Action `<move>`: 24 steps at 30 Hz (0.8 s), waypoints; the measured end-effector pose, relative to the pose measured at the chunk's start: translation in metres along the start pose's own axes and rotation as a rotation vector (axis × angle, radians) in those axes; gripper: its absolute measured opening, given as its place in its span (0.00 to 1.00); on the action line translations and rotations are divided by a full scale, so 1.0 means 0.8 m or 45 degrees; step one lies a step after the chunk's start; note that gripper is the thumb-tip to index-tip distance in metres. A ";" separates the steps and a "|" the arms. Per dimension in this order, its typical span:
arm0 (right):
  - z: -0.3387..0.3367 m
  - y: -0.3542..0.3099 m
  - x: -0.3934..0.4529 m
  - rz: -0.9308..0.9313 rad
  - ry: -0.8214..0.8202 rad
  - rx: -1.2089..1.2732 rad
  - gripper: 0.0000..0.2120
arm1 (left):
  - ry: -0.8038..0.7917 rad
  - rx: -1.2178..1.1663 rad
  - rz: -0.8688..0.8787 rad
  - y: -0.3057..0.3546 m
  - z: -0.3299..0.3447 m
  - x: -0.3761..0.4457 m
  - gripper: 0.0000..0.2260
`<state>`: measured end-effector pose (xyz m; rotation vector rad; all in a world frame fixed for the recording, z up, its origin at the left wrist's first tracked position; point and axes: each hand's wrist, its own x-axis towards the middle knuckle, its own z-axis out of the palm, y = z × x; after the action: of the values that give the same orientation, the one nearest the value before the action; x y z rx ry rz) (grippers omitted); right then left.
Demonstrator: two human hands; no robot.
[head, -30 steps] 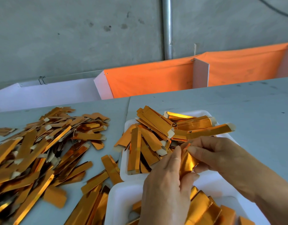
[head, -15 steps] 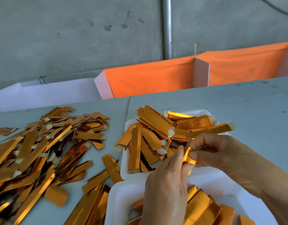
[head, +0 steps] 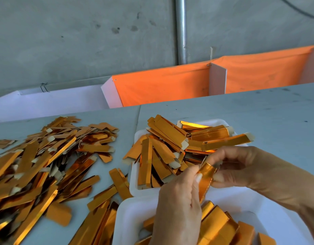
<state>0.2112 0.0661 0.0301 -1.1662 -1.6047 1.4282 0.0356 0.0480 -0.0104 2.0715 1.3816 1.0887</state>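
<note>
Above the near tray (head: 129,214), hands (head: 179,202) (head: 248,170) pinch gold strip (head: 205,175).

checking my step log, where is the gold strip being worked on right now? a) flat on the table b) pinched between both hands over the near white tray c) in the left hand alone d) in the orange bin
b: the gold strip is pinched between the left hand and the right hand, above the near white tray.

A shiny gold foil strip (head: 206,175), bent over, stands upright above the white trays.
</note>
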 end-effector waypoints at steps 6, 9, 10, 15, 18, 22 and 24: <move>0.005 -0.002 0.002 -0.028 0.062 0.002 0.08 | -0.105 -0.154 -0.056 0.000 -0.003 -0.001 0.17; 0.003 -0.005 0.000 -0.022 0.035 0.000 0.10 | -0.181 -0.186 -0.083 -0.003 -0.003 -0.001 0.26; 0.003 -0.005 0.000 -0.018 0.027 -0.007 0.09 | -0.172 -0.170 -0.064 -0.002 -0.003 -0.001 0.27; 0.006 -0.004 0.002 -0.006 0.046 -0.043 0.08 | -0.115 -0.159 -0.007 -0.002 0.001 0.003 0.27; 0.006 -0.004 0.002 -0.023 0.095 -0.066 0.08 | -0.038 -0.197 0.010 -0.002 0.001 0.004 0.20; 0.011 -0.003 0.005 -0.068 0.094 -0.120 0.08 | 0.026 -0.373 -0.137 -0.010 0.001 0.003 0.17; 0.012 -0.004 0.004 -0.092 0.057 -0.116 0.09 | 0.005 -0.445 -0.187 -0.013 -0.001 0.003 0.17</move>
<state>0.2006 0.0657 0.0314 -1.1713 -1.6791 1.2863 0.0295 0.0546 -0.0158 1.6934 1.2222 1.1764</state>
